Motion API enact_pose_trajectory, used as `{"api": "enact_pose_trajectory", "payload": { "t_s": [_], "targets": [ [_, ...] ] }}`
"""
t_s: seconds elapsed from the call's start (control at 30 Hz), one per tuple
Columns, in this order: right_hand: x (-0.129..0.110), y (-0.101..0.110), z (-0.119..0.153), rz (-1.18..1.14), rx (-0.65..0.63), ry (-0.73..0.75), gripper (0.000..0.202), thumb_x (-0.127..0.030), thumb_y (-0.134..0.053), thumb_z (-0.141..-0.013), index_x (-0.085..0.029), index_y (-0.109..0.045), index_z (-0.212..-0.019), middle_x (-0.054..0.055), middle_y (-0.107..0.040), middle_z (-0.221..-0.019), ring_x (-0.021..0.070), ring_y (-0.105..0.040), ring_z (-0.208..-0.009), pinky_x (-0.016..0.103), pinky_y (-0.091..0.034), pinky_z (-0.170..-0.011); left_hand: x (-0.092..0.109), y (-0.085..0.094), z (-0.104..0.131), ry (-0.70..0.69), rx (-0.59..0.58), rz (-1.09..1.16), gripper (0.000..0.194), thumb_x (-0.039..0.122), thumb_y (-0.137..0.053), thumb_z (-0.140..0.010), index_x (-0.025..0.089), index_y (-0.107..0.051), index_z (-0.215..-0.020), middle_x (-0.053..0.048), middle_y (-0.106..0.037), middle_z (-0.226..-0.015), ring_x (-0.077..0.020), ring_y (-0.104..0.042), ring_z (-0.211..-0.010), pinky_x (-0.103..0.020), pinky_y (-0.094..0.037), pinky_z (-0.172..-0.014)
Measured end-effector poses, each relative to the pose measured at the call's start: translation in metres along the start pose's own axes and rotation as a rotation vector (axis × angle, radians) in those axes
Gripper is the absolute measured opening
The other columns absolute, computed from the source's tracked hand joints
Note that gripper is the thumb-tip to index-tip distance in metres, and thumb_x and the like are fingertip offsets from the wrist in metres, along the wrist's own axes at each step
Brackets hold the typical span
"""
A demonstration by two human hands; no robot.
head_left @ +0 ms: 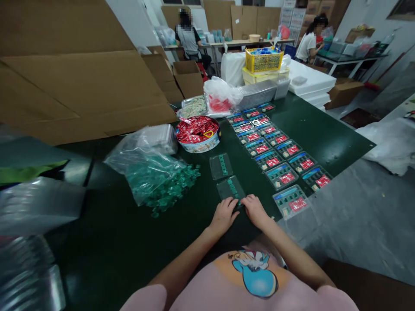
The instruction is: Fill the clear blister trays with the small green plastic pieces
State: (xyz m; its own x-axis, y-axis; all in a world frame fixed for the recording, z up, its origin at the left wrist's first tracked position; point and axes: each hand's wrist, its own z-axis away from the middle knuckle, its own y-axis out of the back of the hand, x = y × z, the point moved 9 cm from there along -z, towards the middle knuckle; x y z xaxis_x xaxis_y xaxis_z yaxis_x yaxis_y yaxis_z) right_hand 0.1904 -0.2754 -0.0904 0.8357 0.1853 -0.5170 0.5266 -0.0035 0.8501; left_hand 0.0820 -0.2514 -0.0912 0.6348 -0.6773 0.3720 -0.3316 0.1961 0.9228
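Note:
A shallow clear plastic tray (223, 188) lies before me with a row of small green plastic pieces (232, 186) in it. My left hand (224, 214) holds its near edge with bent fingers. At the near right corner, my right hand (255, 210) has its fingers closed on the same tray; the fingertips hide that corner. Just beyond lies a second clear tray (214, 168), also with a green row. To the left, loose green pieces (175, 183) spill from a clear plastic bag (134, 149).
Filled trays (281, 176) with blue strips and red packets line the right side of the green table (317, 129). Behind the bag stands a round tin (201, 146) of red packets. A large cardboard sheet (81, 90) rises at left. Two people sit farther back.

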Motion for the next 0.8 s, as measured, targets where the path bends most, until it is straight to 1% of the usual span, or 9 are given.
{"api": "enact_pose_trajectory", "payload": {
  "t_s": [0.1,0.17,0.27,0.37,0.43,0.53,0.67,0.73,0.8],
  "targets": [
    [-0.004,-0.001,0.01,-0.023,0.015,0.021,0.018,-0.01,-0.045,-0.091,-0.02,-0.059,-0.097,0.007,-0.061,-0.091,0.0232,-0.048,-0.095,0.035,-0.04,-0.082,0.007,0.0,-0.001,-0.031,0.012,-0.002,0.049,0.027,-0.062,-0.084,0.024,-0.054,-0.132,-0.014,-0.056,-0.132,-0.0303,-0.056,-0.117,-0.046,-0.05,-0.093],
    [-0.013,0.006,0.014,-0.119,0.069,0.053,0.017,-0.012,-0.042,-0.093,-0.02,-0.058,-0.094,0.006,-0.06,-0.09,0.0214,-0.049,-0.091,0.035,-0.042,-0.083,0.014,0.006,0.0,-0.079,0.052,0.018,0.039,0.023,-0.057,-0.087,0.024,-0.058,-0.126,-0.012,-0.058,-0.131,-0.0286,-0.058,-0.116,-0.045,-0.051,-0.095],
    [-0.03,0.033,0.019,-0.316,0.2,0.107,0.014,-0.017,-0.043,-0.094,-0.021,-0.056,-0.093,0.006,-0.059,-0.092,0.0199,-0.052,-0.093,0.035,-0.046,-0.086,0.025,0.027,0.001,-0.191,0.173,0.071,0.032,0.019,-0.05,-0.091,0.022,-0.063,-0.12,-0.012,-0.063,-0.123,-0.0243,-0.062,-0.113,-0.04,-0.052,-0.097],
    [-0.034,0.066,0.024,-0.532,0.366,0.111,0.016,-0.019,-0.052,-0.09,-0.022,-0.056,-0.105,0.007,-0.061,-0.106,0.0201,-0.055,-0.108,0.037,-0.048,-0.093,0.032,0.055,0.0,-0.299,0.3,0.087,0.032,0.015,-0.049,-0.092,0.019,-0.062,-0.121,-0.012,-0.064,-0.123,-0.0223,-0.063,-0.113,-0.037,-0.053,-0.098],
    [-0.022,0.082,0.026,-0.671,0.487,0.068,0.03,-0.021,-0.056,-0.088,-0.024,-0.053,-0.117,0.008,-0.058,-0.121,0.0198,-0.054,-0.118,0.036,-0.049,-0.096,0.034,0.075,-0.003,-0.318,0.382,0.081,0.031,0.012,-0.049,-0.091,0.018,-0.062,-0.118,-0.012,-0.064,-0.123,-0.0219,-0.063,-0.113,-0.037,-0.054,-0.097],
    [0.014,0.093,0.032,-0.781,0.655,-0.083,0.049,-0.025,-0.06,-0.086,-0.028,-0.045,-0.133,0.009,-0.048,-0.139,0.0208,-0.047,-0.13,0.038,-0.046,-0.103,0.037,0.104,-0.007,-0.318,0.484,0.127,0.028,0.009,-0.052,-0.089,0.018,-0.063,-0.113,-0.012,-0.066,-0.12,-0.0208,-0.065,-0.11,-0.035,-0.055,-0.095],
    [0.054,0.094,0.037,-0.901,0.643,-0.211,0.075,-0.027,-0.067,-0.081,-0.03,-0.03,-0.147,0.01,-0.045,-0.146,0.0228,-0.047,-0.133,0.042,-0.044,-0.105,0.056,0.126,-0.009,-0.391,0.525,0.273,0.028,0.005,-0.055,-0.086,0.019,-0.063,-0.108,-0.009,-0.067,-0.117,-0.0184,-0.066,-0.107,-0.033,-0.057,-0.091],
    [0.061,0.098,0.04,-0.933,0.58,-0.194,0.067,-0.028,-0.065,-0.083,-0.029,-0.038,-0.144,0.01,-0.054,-0.139,0.0228,-0.054,-0.126,0.041,-0.047,-0.101,0.068,0.129,-0.012,-0.438,0.521,0.355,0.028,0.004,-0.056,-0.085,0.02,-0.062,-0.107,-0.009,-0.068,-0.117,-0.0179,-0.067,-0.105,-0.032,-0.058,-0.089],
    [0.068,0.107,0.048,-0.889,0.566,-0.195,0.047,-0.029,-0.062,-0.085,-0.027,-0.054,-0.131,0.008,-0.063,-0.127,0.0227,-0.059,-0.118,0.041,-0.048,-0.099,0.078,0.128,-0.018,-0.468,0.512,0.441,0.027,0.003,-0.055,-0.085,0.02,-0.062,-0.105,-0.008,-0.068,-0.116,-0.0174,-0.067,-0.103,-0.032,-0.058,-0.086]
  ]
}}
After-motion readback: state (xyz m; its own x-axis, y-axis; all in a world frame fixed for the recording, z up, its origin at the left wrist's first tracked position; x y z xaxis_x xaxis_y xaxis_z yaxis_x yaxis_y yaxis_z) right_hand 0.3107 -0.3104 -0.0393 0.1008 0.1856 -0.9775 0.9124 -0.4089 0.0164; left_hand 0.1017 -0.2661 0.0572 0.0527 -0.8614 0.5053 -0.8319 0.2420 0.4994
